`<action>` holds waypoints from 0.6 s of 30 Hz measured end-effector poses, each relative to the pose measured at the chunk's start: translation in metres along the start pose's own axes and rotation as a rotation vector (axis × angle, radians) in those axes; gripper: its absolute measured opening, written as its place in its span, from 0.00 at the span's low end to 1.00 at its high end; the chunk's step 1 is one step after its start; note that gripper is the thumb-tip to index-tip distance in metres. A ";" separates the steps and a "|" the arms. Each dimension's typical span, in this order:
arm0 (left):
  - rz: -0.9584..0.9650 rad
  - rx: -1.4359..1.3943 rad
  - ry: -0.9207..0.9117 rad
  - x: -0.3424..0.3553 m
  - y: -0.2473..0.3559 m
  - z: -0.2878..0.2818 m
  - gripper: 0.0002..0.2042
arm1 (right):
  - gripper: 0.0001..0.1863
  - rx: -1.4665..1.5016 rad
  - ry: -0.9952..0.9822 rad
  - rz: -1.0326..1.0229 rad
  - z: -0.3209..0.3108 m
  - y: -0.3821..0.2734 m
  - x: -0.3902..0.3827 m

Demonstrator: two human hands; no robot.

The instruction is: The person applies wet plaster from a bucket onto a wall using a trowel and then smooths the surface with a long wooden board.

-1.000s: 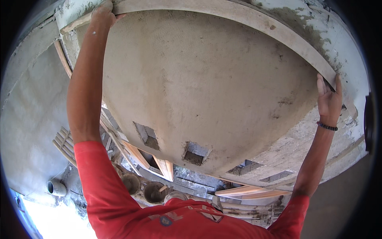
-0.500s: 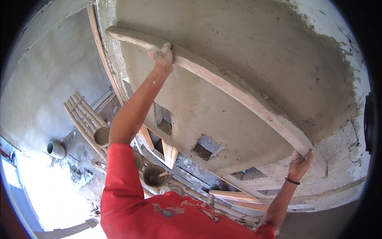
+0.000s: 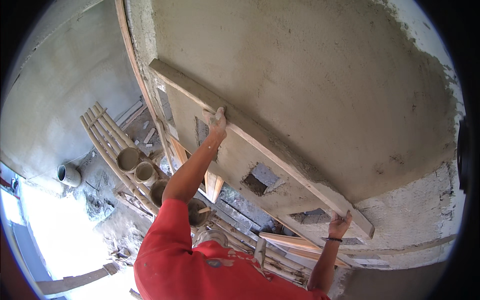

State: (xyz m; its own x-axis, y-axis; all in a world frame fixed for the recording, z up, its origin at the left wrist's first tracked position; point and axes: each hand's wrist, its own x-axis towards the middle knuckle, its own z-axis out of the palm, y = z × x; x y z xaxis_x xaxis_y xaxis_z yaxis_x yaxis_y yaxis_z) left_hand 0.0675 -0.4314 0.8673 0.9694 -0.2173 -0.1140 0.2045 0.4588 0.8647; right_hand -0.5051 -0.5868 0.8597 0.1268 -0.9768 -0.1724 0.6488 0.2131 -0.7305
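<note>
A long, straight wooden board [image 3: 280, 154] lies slantwise against a wall of grey plaster [image 3: 310, 85], its left end farther up than its right. My left hand [image 3: 216, 121] is closed around the lower edge of the board, left of its middle; the fingers are smeared with plaster. Close to the board's right end, my right hand [image 3: 340, 225] grips the same edge, a dark beaded bracelet on the wrist. Wet mortar clings along the board's upper side. Part of each hand's hold is hidden by the board.
Below the board, the wall has several openings, including a square hole [image 3: 260, 179]. Mortar buckets, one with a handle sticking out [image 3: 199, 212], stand on bamboo poles at the lower left. A bamboo ladder-like frame [image 3: 102, 132] leads away. A pale bucket [image 3: 69, 175] sits on the floor.
The board has come down the wall, its right end also shifting left. Both hands have moved down with it, still holding on. More of the buckets shows at the left.
</note>
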 end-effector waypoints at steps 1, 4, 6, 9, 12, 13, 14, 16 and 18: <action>0.008 -0.014 -0.011 0.012 -0.019 -0.022 0.27 | 0.22 -0.001 -0.007 0.028 -0.006 0.013 0.005; -0.081 -0.061 -0.006 -0.013 -0.062 -0.024 0.28 | 0.23 -0.005 0.037 0.047 -0.047 0.027 0.007; -0.091 -0.151 -0.037 0.005 -0.104 -0.061 0.30 | 0.22 0.022 -0.005 0.103 -0.062 0.048 0.008; -0.112 -0.178 -0.085 0.009 -0.145 -0.090 0.31 | 0.21 0.025 -0.051 0.162 -0.097 0.071 0.022; -0.256 -0.115 -0.033 0.002 -0.159 -0.085 0.32 | 0.20 0.007 -0.010 0.136 -0.120 0.079 0.030; -0.243 -0.126 -0.045 -0.001 -0.158 -0.083 0.32 | 0.20 0.017 0.002 0.126 -0.121 0.079 0.030; -0.230 -0.138 -0.056 -0.004 -0.157 -0.080 0.32 | 0.20 0.028 0.013 0.115 -0.122 0.080 0.029; -0.202 -0.148 -0.055 -0.004 -0.152 -0.076 0.32 | 0.20 0.044 0.018 0.103 -0.120 0.077 0.028; -0.173 -0.145 -0.032 0.000 -0.143 -0.069 0.33 | 0.19 0.053 0.003 0.099 -0.114 0.069 0.030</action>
State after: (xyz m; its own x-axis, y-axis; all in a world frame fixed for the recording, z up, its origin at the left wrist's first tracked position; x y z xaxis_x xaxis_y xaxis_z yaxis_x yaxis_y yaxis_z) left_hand 0.0478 -0.4377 0.7105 0.9138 -0.3300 -0.2368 0.3870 0.5306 0.7541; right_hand -0.5419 -0.5989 0.7283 0.1898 -0.9511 -0.2437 0.6723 0.3068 -0.6737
